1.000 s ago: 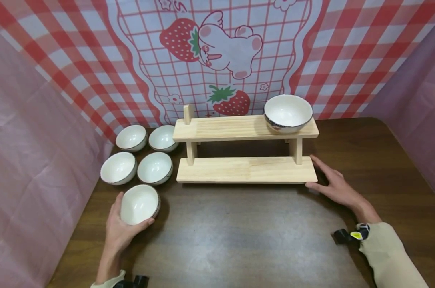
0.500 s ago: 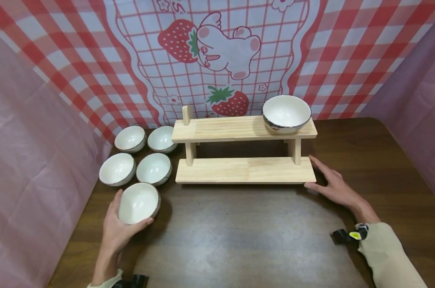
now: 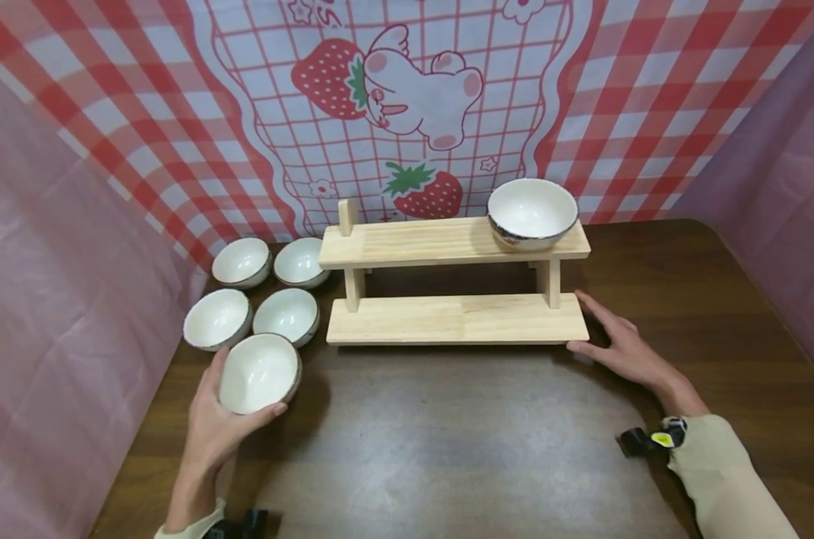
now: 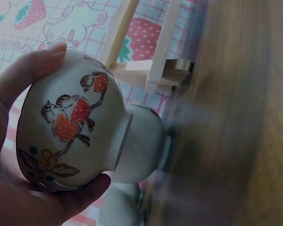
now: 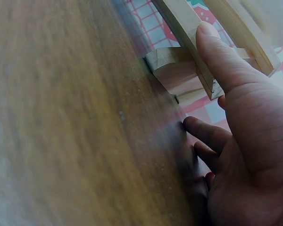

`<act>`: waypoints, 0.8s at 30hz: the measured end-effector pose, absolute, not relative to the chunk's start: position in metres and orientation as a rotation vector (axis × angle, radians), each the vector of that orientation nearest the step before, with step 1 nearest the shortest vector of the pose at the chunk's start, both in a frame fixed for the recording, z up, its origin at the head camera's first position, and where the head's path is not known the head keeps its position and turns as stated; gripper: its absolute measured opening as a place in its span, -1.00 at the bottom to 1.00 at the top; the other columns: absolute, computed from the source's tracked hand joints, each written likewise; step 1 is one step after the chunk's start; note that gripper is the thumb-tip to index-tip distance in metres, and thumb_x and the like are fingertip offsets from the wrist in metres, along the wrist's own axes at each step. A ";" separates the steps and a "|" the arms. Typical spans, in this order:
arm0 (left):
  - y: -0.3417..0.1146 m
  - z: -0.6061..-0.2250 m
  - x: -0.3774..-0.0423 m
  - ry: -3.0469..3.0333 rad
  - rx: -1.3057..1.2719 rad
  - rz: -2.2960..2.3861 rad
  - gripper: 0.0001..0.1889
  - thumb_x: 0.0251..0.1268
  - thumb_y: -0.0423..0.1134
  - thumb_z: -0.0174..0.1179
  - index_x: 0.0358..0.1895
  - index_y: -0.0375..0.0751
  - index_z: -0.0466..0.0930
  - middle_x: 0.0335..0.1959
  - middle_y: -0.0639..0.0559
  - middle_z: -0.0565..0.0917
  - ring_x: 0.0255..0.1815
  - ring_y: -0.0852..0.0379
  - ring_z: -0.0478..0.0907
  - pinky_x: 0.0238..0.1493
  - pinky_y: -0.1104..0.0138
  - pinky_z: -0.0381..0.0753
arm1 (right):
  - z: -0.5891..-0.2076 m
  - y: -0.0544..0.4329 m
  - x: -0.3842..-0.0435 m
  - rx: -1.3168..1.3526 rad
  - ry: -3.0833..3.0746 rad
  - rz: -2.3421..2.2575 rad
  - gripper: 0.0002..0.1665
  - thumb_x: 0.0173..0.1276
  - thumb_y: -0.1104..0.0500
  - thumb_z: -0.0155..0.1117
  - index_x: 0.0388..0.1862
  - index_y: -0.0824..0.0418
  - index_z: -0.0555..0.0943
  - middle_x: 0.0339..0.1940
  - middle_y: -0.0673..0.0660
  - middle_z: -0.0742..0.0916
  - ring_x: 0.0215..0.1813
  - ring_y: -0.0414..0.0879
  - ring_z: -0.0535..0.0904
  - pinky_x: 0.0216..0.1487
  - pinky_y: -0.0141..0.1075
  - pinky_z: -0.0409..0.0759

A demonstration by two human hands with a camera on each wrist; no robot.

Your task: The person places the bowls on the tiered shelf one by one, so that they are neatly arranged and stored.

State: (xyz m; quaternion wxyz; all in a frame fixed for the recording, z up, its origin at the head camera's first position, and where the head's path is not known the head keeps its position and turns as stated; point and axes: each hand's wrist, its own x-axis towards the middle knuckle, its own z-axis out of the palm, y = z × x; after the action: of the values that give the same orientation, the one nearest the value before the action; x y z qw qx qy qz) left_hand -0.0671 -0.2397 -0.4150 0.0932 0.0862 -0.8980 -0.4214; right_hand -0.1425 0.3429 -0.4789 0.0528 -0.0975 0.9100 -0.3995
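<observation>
A white bowl (image 3: 260, 373) is in my left hand (image 3: 213, 419), thumb on its near side and fingers on its far side. In the left wrist view, birds and berries decorate the outside of this bowl (image 4: 80, 125), and its foot is off the table. My right hand (image 3: 625, 352) grips the right end of a two-tier wooden shelf (image 3: 457, 318), thumb at the front edge and forefinger behind. The right wrist view shows the thumb (image 5: 210, 40) against the lower board. Another patterned bowl (image 3: 532, 213) stands upright on the right of the upper board.
Several bowls sit left of the shelf: two at the back (image 3: 241, 262) (image 3: 302, 262) and two in front of them (image 3: 218, 318) (image 3: 287, 316). Behind everything hangs a checked strawberry cloth (image 3: 413, 112). The brown table (image 3: 413, 434) extends in front of the shelf.
The bowl in my left hand has risen slightly and moved a little away from me, toward the other bowls. My right hand keeps its place at the shelf end.
</observation>
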 end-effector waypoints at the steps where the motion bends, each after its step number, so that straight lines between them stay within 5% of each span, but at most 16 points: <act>1: -0.239 -0.413 -0.068 -2.667 0.253 -1.245 0.25 -0.40 -0.26 0.65 0.56 -0.24 0.12 0.43 -0.41 0.35 0.33 -0.30 0.37 0.27 -0.03 0.30 | -0.479 0.343 -0.143 -0.293 2.767 -1.213 0.11 0.32 0.03 0.42 0.67 0.04 -0.04 0.64 0.37 0.16 0.58 0.44 0.05 0.37 0.46 0.10; 24: -0.215 -0.380 -0.093 -2.728 0.074 -1.169 0.27 -0.43 -0.17 0.67 0.55 -0.24 0.15 0.52 -0.31 0.30 0.39 -0.28 0.34 0.31 -0.13 0.34 | -0.480 0.344 -0.143 -0.295 2.760 -1.208 0.11 0.35 -0.01 0.38 0.67 0.07 -0.07 0.64 0.40 0.13 0.58 0.48 0.02 0.36 0.50 0.07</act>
State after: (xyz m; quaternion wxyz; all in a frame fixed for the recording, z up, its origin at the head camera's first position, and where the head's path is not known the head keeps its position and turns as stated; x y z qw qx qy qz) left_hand -0.0934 -0.2150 -0.3800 0.0863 0.0249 -0.9155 -0.3922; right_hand -0.1431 0.3443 -0.4798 0.0571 -0.0973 0.9102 -0.3985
